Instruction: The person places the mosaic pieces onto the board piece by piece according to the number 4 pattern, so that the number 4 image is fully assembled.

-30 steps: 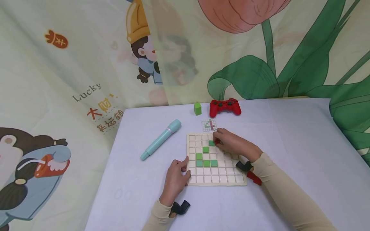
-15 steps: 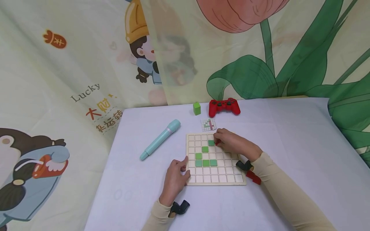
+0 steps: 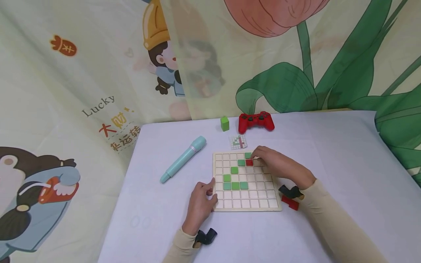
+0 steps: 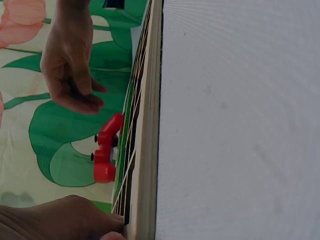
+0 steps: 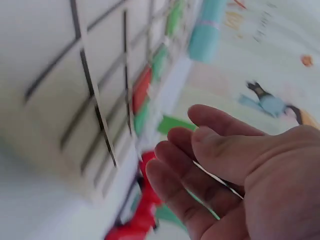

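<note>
A square wooden grid board (image 3: 230,204) lies on the table, with several green tiles (image 3: 234,170) in its cells. One red tile (image 3: 249,162) sits in the second row from the far edge, beside a green one. My right hand (image 3: 279,166) is over the board's far right part, its fingertips just right of the red tile. In the right wrist view the fingers (image 5: 175,175) are loosely bent with nothing between them. At the board's left edge, my left hand (image 3: 200,204) touches the rim with thumb and forefinger spread apart.
Red blocks (image 3: 290,202) lie right of the board, under the right wrist. Beyond the far edge are a small pattern card (image 3: 238,142), a green block (image 3: 225,124) and a red game controller (image 3: 256,122). A teal pen-like stick (image 3: 183,159) lies to the left.
My right hand has let go of the red tile and moved a little to the right, uncovering it and a green tile behind it. The left hand stays in place.
</note>
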The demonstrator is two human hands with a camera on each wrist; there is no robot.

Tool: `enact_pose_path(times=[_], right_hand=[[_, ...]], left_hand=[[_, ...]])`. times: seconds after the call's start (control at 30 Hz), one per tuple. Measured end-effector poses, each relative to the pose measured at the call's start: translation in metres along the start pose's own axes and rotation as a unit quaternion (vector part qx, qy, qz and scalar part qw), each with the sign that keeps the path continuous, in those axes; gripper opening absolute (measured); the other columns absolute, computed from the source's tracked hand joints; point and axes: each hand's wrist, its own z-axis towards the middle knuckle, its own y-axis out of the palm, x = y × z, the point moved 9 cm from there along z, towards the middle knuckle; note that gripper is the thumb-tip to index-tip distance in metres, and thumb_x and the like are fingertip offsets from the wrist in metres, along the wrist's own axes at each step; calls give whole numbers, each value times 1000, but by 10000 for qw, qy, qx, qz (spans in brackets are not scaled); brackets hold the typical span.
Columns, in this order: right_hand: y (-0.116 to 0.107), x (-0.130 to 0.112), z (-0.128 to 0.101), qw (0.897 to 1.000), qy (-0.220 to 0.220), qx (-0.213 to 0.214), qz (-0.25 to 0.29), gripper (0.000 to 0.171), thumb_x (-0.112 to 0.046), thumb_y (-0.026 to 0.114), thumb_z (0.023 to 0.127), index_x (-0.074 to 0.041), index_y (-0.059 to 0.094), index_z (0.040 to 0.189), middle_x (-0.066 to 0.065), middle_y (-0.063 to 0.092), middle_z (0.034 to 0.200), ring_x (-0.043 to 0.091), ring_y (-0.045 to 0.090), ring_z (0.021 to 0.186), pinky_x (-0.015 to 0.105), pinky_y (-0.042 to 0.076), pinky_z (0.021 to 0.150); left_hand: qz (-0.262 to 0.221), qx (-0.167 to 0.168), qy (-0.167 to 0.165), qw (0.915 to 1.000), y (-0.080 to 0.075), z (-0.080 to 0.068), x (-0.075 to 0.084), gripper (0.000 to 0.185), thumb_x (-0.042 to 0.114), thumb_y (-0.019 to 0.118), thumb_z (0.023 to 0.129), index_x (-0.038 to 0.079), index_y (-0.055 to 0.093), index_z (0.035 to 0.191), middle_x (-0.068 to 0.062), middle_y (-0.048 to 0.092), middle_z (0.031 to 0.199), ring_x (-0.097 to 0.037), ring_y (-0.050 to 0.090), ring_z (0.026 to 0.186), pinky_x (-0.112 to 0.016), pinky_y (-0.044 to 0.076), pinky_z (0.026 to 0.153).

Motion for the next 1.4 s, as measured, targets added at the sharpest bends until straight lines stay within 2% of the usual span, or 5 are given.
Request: enact_pose_path(times=[0.2, 0.4, 0.53, 0.67, 1.4], right_hand=[[-23, 9, -52, 9980, 299, 530, -169, 28, 2, 70, 98, -6, 71, 126, 11, 70, 122, 27, 66, 115, 45, 62, 97], [4, 7, -94, 9977, 457, 349, -346, 23, -7, 76, 96, -13, 71, 117, 1, 66, 114, 12, 59, 97, 25, 62, 80], [19, 1, -112, 9955, 216, 620, -678, 23, -12, 79, 95, -16, 71, 116, -2, 65, 113, 10, 57, 97, 23, 57, 76], [25, -2, -119, 9937, 176, 803, -755, 27, -17, 83, 92, -16, 71, 116, -3, 66, 114, 12, 57, 102, 27, 58, 82], [40, 4, -124, 9965, 645, 300, -429, 35, -8, 82, 91, -17, 65, 120, -3, 63, 111, 12, 55, 100, 27, 60, 82]], left_hand=[[150, 125, 96, 9998, -7, 1, 3, 61, -3, 78, 89, 2, 62, 147, -11, 57, 103, -12, 53, 68, -20, 48, 46], [201, 230, 145, 9994, -12, 1, 5, 61, -5, 78, 88, 2, 63, 146, -12, 58, 102, -14, 55, 83, -19, 48, 46], [223, 237, 168, 9993, -12, 2, 6, 61, -6, 77, 87, 2, 63, 146, -12, 58, 102, -15, 57, 85, -19, 49, 47], [210, 204, 221, 9993, -10, 2, 6, 61, -6, 77, 87, 1, 63, 146, -11, 58, 101, -14, 56, 83, -20, 49, 47], [73, 32, 28, 10000, 0, -1, 2, 61, -4, 77, 89, 3, 61, 147, -11, 57, 102, -14, 54, 79, -20, 48, 46]])
